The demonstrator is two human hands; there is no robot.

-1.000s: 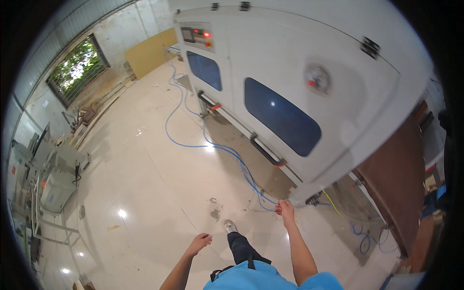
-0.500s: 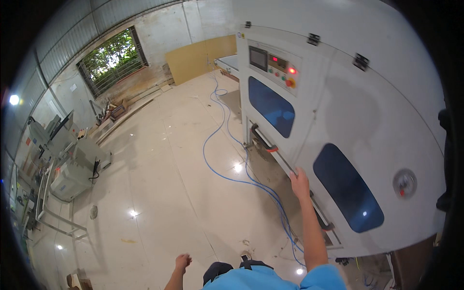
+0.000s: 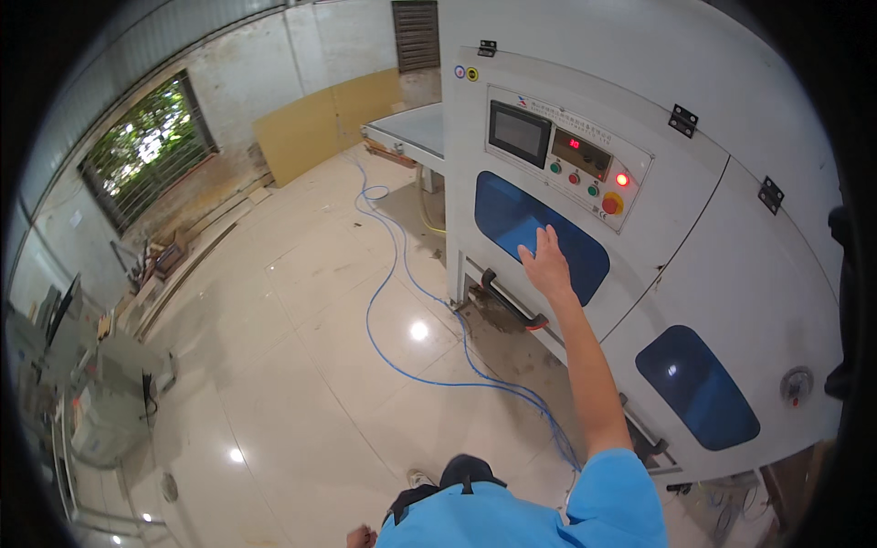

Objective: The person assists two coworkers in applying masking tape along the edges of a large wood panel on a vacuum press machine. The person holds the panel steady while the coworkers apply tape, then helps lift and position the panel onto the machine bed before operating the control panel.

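My right hand is raised in front of a large white machine cabinet, fingers stretched out and nothing in them. Behind the fingers is a dark blue viewing window with rounded corners; I cannot tell whether they touch it. Above is a control panel with a dark screen, a red lit display, coloured buttons and a red emergency stop knob. A black handle with red-orange at its end sits below the window. My left hand hangs at the lower edge, largely cut off, its fingers unclear.
Blue hoses snake across the tiled floor beside the cabinet. A second blue window and a gauge are further right. A conveyor-like table juts out beyond the cabinet. Grey machinery stands on the left.
My right hand has left the cabinet's lower edge near the handles and risen toward the upper window, fingers now extended. The view has moved closer to the panel. My left hand has dropped lower.
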